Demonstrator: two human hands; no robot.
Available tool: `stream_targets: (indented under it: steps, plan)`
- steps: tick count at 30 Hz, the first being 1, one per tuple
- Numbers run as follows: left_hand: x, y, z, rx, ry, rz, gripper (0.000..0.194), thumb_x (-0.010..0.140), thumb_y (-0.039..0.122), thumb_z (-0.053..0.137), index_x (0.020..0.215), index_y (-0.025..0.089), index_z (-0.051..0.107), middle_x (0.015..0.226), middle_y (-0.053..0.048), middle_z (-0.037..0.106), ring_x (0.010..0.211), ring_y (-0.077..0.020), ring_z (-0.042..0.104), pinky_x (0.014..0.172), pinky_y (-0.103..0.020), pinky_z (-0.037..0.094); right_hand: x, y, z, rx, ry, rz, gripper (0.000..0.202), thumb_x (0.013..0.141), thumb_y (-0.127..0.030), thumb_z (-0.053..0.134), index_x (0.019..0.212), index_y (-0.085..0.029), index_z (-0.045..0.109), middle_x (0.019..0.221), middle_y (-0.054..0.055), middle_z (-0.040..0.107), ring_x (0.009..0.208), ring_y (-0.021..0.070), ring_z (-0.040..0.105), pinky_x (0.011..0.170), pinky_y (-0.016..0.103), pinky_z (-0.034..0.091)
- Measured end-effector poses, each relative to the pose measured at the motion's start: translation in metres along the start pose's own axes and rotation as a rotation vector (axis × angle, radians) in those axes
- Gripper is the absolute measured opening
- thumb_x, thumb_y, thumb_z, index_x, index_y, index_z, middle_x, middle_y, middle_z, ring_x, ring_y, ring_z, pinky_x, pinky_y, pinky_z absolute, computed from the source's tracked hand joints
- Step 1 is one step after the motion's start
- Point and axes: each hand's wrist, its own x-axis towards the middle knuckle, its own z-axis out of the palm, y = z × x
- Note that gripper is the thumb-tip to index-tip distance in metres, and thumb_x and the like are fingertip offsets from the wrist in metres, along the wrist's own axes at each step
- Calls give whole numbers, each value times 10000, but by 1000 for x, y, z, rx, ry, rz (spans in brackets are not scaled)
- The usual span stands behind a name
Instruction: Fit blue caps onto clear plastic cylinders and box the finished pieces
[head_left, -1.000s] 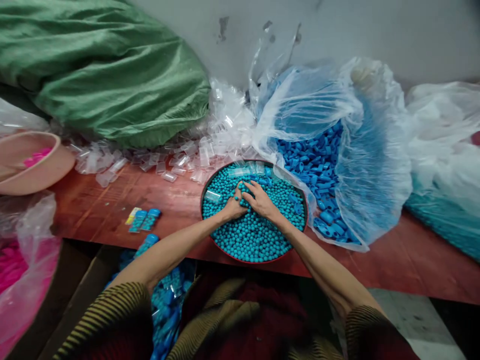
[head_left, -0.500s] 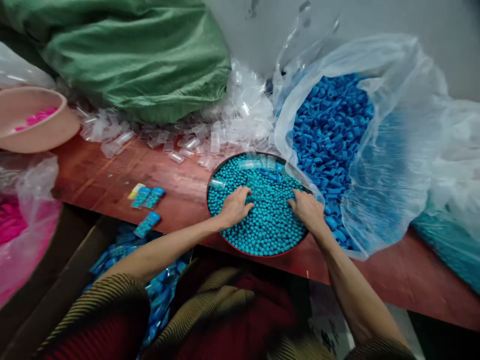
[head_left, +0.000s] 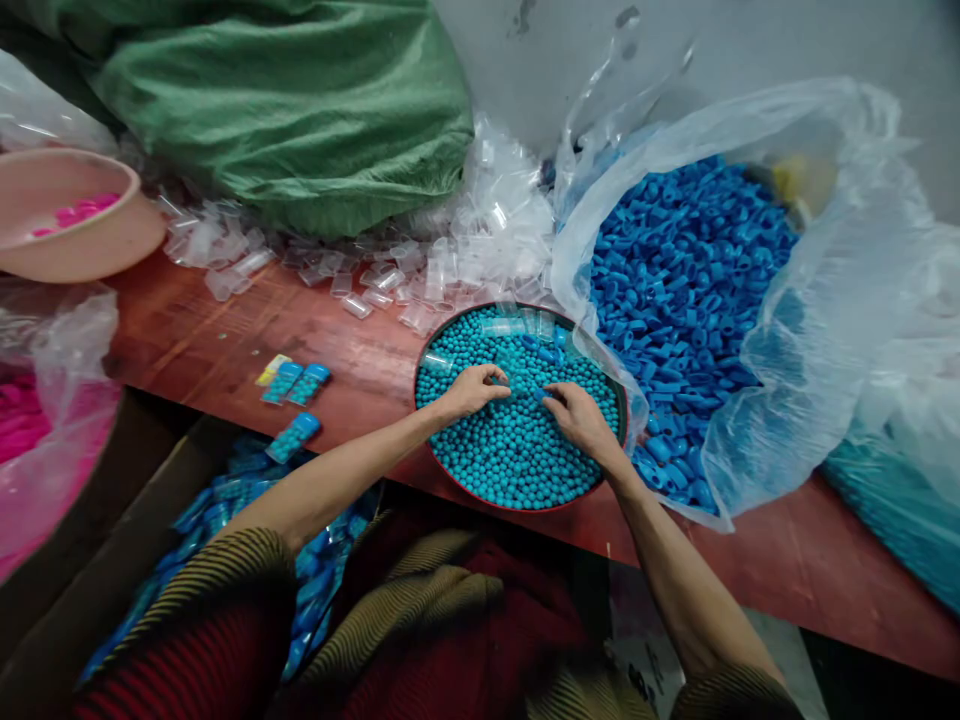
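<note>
Teal beads [head_left: 517,465] filled the round, red-rimmed tray [head_left: 526,509] by the near edge of the reddish table [head_left: 352,350]. Over them, the left hand [head_left: 474,391] curved its thumb and forefinger toward each other; whether they gripped anything could not be told. The right hand [head_left: 576,415], apart from it, had its fingertips closed on a small blue piece [head_left: 543,395]. Blue caps [head_left: 690,270] spilled from the translucent bag [head_left: 832,350] just right of the tray. Clear empty containers [head_left: 442,270] lay along the far edge, beside the green sack [head_left: 300,110]. Three blue-capped, bead-filled containers [head_left: 307,384] lay left of the tray, one at the near edge.
</note>
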Motion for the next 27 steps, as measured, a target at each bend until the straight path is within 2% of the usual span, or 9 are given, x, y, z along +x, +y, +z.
stream_targets:
  steps: [3, 7, 11, 13, 15, 17, 20, 23, 27]
  plan:
    - [-1, -1, -7, -203, -79, -60, 199, 691, 262, 654, 844, 138, 623, 610, 54, 495, 558, -77, 441, 527, -199, 325, 1, -2, -4, 33, 32, 48, 253, 892, -258, 456, 1084, -140, 570, 1055, 117, 659, 964, 209, 608, 813, 297, 437]
    - [-5, -2, -13, -438, -173, -101, 245, 678, 307, 691, 813, 138, 574, 660, 43, 524, 565, -61, 462, 516, -181, 339, -7, -4, -1, -227, -78, 188, 240, 915, -279, 416, 1079, -153, 540, 936, 119, 680, 883, 238, 637, 698, 293, 422]
    - [-8, -5, -16, -606, -246, -130, 345, 677, 373, 717, 838, 156, 503, 711, 20, 585, 614, -83, 547, 544, -185, 392, -8, 0, 6, -281, -131, 68, 202, 910, -225, 411, 1018, -142, 561, 976, 135, 667, 917, 229, 628, 727, 283, 422]
    - [-9, -6, -16, -648, -289, -132, 381, 673, 393, 724, 866, 161, 491, 725, 12, 600, 619, -91, 564, 544, -190, 400, -5, 4, 6, -137, -106, 61, 212, 889, -192, 431, 1040, -136, 568, 984, 136, 672, 932, 224, 626, 775, 294, 433]
    - [-11, -5, -14, -672, -309, -114, 405, 653, 375, 739, 904, 157, 508, 745, 13, 592, 632, -88, 562, 551, -191, 408, -2, 5, 4, 133, -27, 96, 265, 875, -204, 440, 1104, -138, 555, 956, 117, 682, 875, 209, 640, 764, 304, 459]
    - [-12, -3, -11, -659, -309, -93, 407, 646, 345, 735, 936, 146, 532, 766, 13, 571, 657, -84, 549, 562, -191, 421, 0, 0, 3, 492, 31, 104, 323, 871, -295, 447, 1146, -151, 539, 900, 84, 687, 744, 186, 647, 661, 303, 492]
    - [-14, 0, -6, -524, -259, -43, 311, 687, 302, 668, 914, 134, 538, 749, 21, 533, 653, -83, 517, 529, -183, 424, 0, -18, 8, 919, 18, 75, 422, 808, -465, 516, 1102, -169, 584, 810, 44, 684, 596, 161, 616, 501, 281, 486]
    - [-19, 3, -2, -343, -193, 19, 202, 736, 234, 577, 907, 150, 510, 694, 48, 487, 574, -69, 471, 458, -163, 390, -2, -33, 14, 987, 46, 93, 392, 753, -477, 576, 996, -181, 662, 715, 22, 675, 564, 157, 598, 487, 279, 491]
    - [-28, 7, 3, -257, -147, 81, 235, 774, 203, 512, 1004, 166, 487, 755, 36, 522, 532, -59, 469, 417, -158, 359, -8, -39, 15, 867, 108, 68, 327, 806, -425, 521, 972, -203, 694, 740, 20, 695, 628, 165, 613, 602, 311, 523]
